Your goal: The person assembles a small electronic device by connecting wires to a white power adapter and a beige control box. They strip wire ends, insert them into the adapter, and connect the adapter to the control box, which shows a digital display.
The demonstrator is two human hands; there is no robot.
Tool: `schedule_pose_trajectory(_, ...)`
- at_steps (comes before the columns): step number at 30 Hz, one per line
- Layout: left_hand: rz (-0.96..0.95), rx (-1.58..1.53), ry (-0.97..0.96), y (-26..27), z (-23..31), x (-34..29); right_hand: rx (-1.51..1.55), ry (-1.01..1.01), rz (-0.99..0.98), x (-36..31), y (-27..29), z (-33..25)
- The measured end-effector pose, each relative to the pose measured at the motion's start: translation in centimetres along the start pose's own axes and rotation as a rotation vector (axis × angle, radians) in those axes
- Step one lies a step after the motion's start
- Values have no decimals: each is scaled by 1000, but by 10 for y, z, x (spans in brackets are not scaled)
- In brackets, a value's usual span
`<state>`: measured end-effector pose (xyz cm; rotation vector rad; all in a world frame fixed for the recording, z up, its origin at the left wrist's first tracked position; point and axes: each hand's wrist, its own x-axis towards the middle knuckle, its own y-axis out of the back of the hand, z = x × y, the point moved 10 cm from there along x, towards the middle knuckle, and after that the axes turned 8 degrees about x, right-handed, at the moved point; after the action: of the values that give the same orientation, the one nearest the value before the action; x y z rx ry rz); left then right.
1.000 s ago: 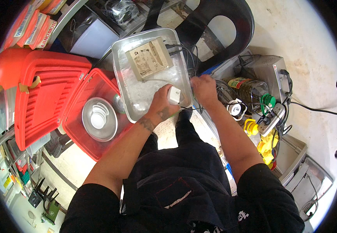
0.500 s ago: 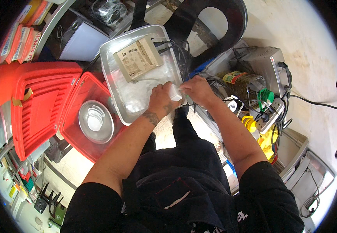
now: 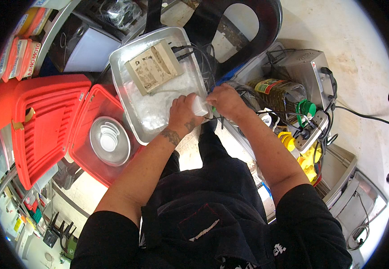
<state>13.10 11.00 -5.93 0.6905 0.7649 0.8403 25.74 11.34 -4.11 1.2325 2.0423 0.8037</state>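
Over the near right edge of a metal tray (image 3: 146,117), my left hand (image 3: 184,111) is closed around a small white block (image 3: 199,106), its kind not clear. Close to the block's right side, my right hand (image 3: 226,102) has its fingers pinched together. What they hold, if anything, is hidden. A beige box-shaped device (image 3: 154,67) with handwriting on top lies in the tray. Black cables (image 3: 190,50) leave its far right corner, and a thin pale cord (image 3: 165,91) runs from its near side toward my left hand.
To the left stands an open red bin (image 3: 84,150) holding a metal bowl (image 3: 122,152) with white dishes. An oil bottle (image 3: 279,92), a power strip (image 3: 312,132) and tangled cables sit at right. A black chair-like frame (image 3: 203,27) is beyond the tray.
The whole view has shifted slightly. Both hands keep nearly the same place and grip, and the white block is turned a little in my left hand.
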Motion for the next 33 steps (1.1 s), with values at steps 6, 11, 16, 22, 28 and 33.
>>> schedule_pose_trajectory(6,-29,69,-25,-5,4,-1,-4,51,-5,1,-4,-4)
schedule_pose_trajectory(11,-37,110,-30,-11,12,-6,-11,150,-30,0,-8,-8)
schedule_pose_trajectory(16,-48,-20,98,-10,6,-10,5,6,-55,0,-8,-1)
schedule_pose_trajectory(22,-39,10,55,-1,11,-12,40,-45,-75,2,-2,-11)
schedule_pose_trajectory(28,-69,3,59,6,11,-14,164,-131,-89,2,-5,-1)
schedule_pose_trajectory(33,-61,4,15,16,13,-14,468,-419,-83,-3,-9,27)
